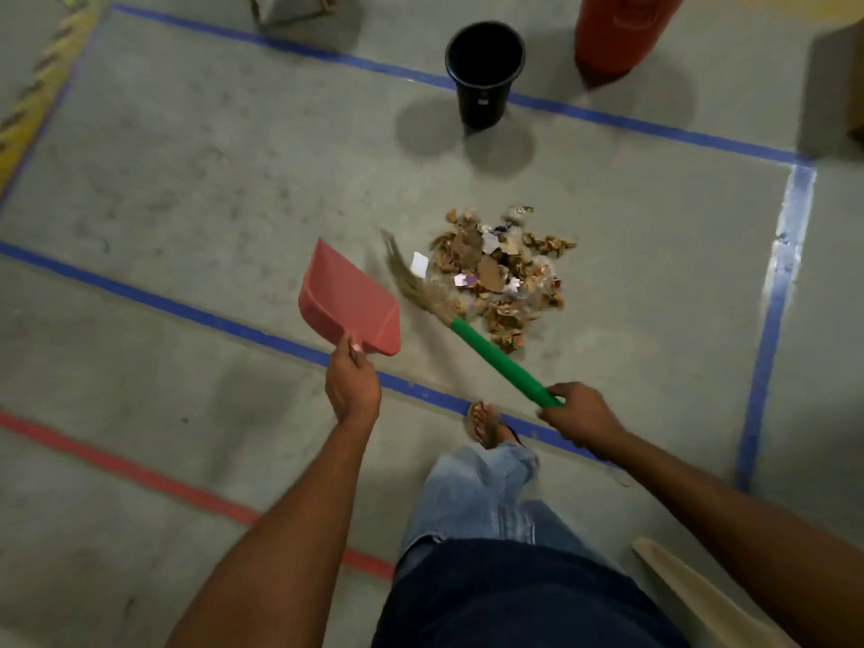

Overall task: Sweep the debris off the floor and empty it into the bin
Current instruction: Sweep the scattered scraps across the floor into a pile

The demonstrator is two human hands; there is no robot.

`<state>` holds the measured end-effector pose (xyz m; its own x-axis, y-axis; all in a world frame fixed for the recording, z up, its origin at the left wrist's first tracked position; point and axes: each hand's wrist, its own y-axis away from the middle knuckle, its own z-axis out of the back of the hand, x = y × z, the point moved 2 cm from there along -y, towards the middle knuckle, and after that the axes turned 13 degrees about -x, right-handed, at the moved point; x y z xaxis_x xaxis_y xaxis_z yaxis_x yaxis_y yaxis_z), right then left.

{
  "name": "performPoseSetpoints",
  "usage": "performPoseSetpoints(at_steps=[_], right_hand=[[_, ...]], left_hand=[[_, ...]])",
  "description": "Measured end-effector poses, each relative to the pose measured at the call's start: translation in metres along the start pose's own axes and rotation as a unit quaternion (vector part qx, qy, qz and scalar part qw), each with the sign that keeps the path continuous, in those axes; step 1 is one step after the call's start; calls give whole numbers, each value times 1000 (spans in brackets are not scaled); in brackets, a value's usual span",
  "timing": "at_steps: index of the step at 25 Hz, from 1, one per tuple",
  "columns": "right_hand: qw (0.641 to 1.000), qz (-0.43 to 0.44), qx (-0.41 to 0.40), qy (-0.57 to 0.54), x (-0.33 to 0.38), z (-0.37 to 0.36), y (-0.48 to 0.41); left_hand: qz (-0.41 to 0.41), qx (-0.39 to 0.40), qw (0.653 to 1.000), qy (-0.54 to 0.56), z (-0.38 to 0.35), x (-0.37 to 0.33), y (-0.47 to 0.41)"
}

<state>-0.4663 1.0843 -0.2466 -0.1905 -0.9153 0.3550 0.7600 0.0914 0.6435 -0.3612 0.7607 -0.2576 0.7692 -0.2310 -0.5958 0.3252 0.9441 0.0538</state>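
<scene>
debris pile (502, 278) on floor (187, 180), inside blue tape lines (766, 329). black bin (484, 72) beyond pile, well apart, path between bare. orange container (617, 30) right of bin. left hand (351, 383) grip closed on pink dustpan (348, 299), left of pile. right hand (579, 420) grip wrapped on green-handled broom (495, 355), bristles touching pile's near-left edge. sandalled foot (486, 423) near pile.

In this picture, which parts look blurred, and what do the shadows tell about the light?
Head view: the broom bristles are smeared by motion blur; the debris pile is fairly sharp. The black bin casts several overlapping soft shadows, suggesting more than one overhead lamp. The blue tape lines bend slightly, showing wide-angle distortion.
</scene>
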Motion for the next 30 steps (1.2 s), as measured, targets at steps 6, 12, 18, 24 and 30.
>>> performPoseSetpoints(at_steps=[6, 12, 18, 24, 30], right_hand=[[994, -106, -22, -7, 62, -139, 4], [987, -132, -87, -12, 48, -206, 109], [966, -228, -119, 6, 102, -279, 60], [931, -316, -181, -23, 145, -258, -50], [917, -341, -205, -9, 157, -235, -45]], left_hand=[[-51, 39, 998, 21, 29, 89, -41], [-64, 153, 986, 15, 50, 149, -120], [-135, 242, 961, 4, 16, 158, -215], [-176, 280, 944, -2, -58, 120, -268], [-189, 295, 937, 9, -87, 77, -311]])
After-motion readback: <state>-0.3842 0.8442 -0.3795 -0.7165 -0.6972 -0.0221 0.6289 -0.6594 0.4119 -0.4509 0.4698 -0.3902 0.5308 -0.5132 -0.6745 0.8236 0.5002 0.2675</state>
